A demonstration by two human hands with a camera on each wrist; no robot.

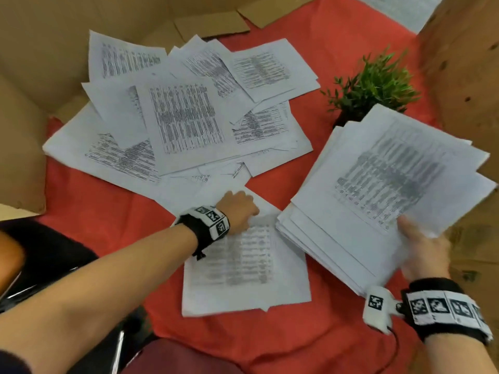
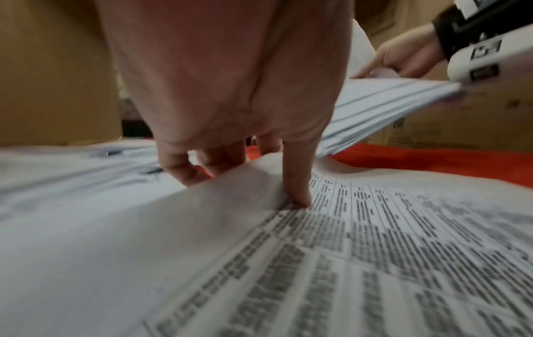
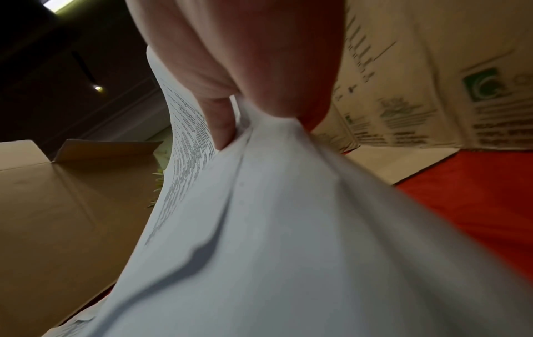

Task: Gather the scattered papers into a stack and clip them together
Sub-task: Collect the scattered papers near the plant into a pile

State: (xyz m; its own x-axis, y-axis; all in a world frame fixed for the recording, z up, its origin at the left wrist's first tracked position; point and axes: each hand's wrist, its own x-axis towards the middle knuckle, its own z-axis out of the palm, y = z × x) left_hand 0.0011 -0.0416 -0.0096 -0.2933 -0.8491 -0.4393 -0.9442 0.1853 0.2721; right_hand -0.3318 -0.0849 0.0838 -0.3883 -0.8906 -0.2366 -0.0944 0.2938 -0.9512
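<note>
Several printed sheets (image 1: 183, 117) lie scattered and overlapping on a red cloth (image 1: 337, 55). My right hand (image 1: 424, 252) holds a gathered paper stack (image 1: 378, 190) by its near edge, raised over the cloth at the right, thumb on top. In the right wrist view the right hand (image 3: 245, 57) pinches the bent paper stack (image 3: 274, 228). My left hand (image 1: 240, 209) is at the far edge of a single printed sheet (image 1: 248, 271). In the left wrist view the thumb (image 2: 297, 182) presses on the single printed sheet (image 2: 346, 262) while the fingers curl under its lifted edge.
A small green plant (image 1: 375, 85) stands just beyond the held stack. Cardboard boxes (image 1: 40, 63) wall the left side and a printed box (image 1: 464, 63) the right. Flat cardboard pieces (image 1: 213, 25) lie at the back. Another printed paper (image 1: 399, 9) lies at the far right corner.
</note>
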